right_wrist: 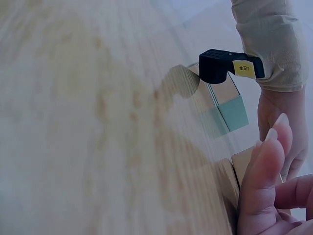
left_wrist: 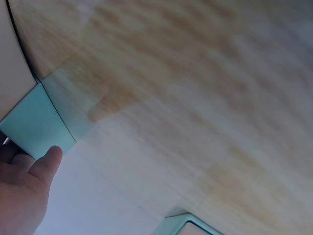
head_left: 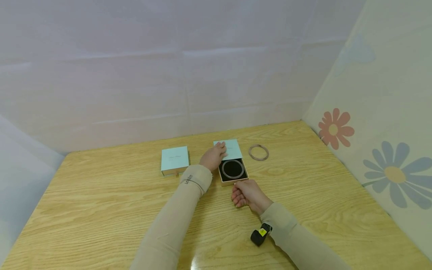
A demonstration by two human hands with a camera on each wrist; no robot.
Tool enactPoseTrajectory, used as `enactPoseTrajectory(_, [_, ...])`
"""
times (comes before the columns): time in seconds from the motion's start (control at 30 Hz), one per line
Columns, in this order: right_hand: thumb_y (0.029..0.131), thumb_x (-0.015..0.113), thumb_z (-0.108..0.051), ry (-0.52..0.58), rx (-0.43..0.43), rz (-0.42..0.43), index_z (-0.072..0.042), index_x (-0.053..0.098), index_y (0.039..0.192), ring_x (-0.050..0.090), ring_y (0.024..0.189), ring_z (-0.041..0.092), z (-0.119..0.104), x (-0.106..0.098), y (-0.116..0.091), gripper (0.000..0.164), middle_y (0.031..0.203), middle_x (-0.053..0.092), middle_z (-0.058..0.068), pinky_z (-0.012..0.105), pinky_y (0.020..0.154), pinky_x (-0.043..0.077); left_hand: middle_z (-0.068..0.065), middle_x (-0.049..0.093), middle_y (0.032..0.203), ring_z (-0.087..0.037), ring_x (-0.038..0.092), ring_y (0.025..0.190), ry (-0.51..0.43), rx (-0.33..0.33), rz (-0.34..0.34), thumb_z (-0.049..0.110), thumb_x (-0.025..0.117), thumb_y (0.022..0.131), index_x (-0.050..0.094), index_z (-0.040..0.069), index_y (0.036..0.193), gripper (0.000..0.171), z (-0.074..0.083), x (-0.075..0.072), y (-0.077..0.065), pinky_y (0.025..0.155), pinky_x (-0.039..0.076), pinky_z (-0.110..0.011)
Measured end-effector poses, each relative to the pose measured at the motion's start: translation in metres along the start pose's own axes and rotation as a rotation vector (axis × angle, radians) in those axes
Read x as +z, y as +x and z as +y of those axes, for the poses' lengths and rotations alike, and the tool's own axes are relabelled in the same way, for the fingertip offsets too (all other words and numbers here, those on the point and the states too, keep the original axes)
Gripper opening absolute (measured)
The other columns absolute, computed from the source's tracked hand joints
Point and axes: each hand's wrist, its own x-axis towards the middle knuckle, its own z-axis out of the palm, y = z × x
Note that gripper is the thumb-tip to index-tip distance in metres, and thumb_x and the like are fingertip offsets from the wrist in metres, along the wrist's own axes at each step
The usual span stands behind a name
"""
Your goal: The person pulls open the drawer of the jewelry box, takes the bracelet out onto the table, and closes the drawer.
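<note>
A light blue drawer-type jewelry box [head_left: 233, 144] lies on the wooden table with its drawer [head_left: 224, 183] pulled out toward me. On the drawer's black lining rests a bangle [head_left: 224, 173]. My left hand [head_left: 213, 156] holds the box's cover at its left side, fingers over the top; in the left wrist view the thumb [left_wrist: 47, 164] lies along the blue side. At the drawer's front, my right hand [head_left: 249, 194] pinches the small pull tab, the other fingers curled in. The tab itself is mostly hidden by the fingertips.
A second light blue box [head_left: 174, 159], its drawer in, sits to the left. Another bangle [head_left: 258, 152] lies on the table [head_left: 111, 202] right of the drawer box. A black wrist camera [head_left: 259, 236] hangs at my right cuff. A pale cloth wall [head_left: 175, 86] rises behind.
</note>
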Motion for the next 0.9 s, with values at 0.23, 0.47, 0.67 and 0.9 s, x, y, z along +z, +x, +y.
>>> enactPoseTrajectory(0.23, [0.102, 0.042, -0.013, 0.009, 0.009, -0.012, 0.007, 0.057, 0.091, 0.056, 0.044, 0.009, -0.002, -0.002, -0.004, 0.028, 0.059, 0.06, 0.005, 0.021, 0.04, 0.052, -0.011, 0.029, 0.156, -0.025, 0.021, 0.145, -0.004, -0.011, -0.007, 0.019, 0.045, 0.105, 0.041, 0.001, 0.147, 0.045, 0.002, -0.002, -0.002, 0.118, 0.028, -0.034])
enactPoseTrajectory(0.47, [0.099, 0.045, -0.011, -0.011, 0.001, 0.016, 0.009, 0.058, 0.093, 0.055, 0.044, 0.01, -0.011, -0.003, -0.01, 0.025, 0.059, 0.059, 0.005, 0.021, 0.04, 0.051, -0.012, 0.03, 0.156, -0.025, 0.023, 0.145, -0.003, -0.005, 0.002, 0.018, 0.045, 0.105, 0.043, 0.001, 0.146, 0.045, 0.002, -0.002, -0.001, 0.117, 0.029, -0.034])
enactPoseTrajectory(0.67, [0.101, 0.043, -0.01, 0.003, -0.1, 0.042, 0.013, 0.055, 0.103, 0.057, 0.048, 0.009, -0.024, -0.005, -0.012, 0.026, 0.063, 0.059, 0.004, 0.02, 0.044, 0.053, -0.011, 0.03, 0.156, -0.024, 0.023, 0.145, -0.009, -0.018, 0.003, 0.019, 0.045, 0.105, 0.043, 0.002, 0.146, 0.045, 0.004, -0.003, -0.001, 0.118, 0.027, -0.033])
enactPoseTrajectory(0.9, [0.102, 0.046, -0.011, -0.047, -0.269, 0.092, 0.017, 0.056, 0.115, 0.065, 0.065, 0.012, -0.039, -0.004, -0.01, 0.032, 0.078, 0.065, 0.009, 0.022, 0.06, 0.06, -0.01, 0.03, 0.156, -0.023, 0.023, 0.145, 0.006, -0.024, 0.0, 0.02, 0.045, 0.105, 0.043, 0.003, 0.146, 0.045, 0.005, -0.003, -0.002, 0.119, 0.026, -0.033])
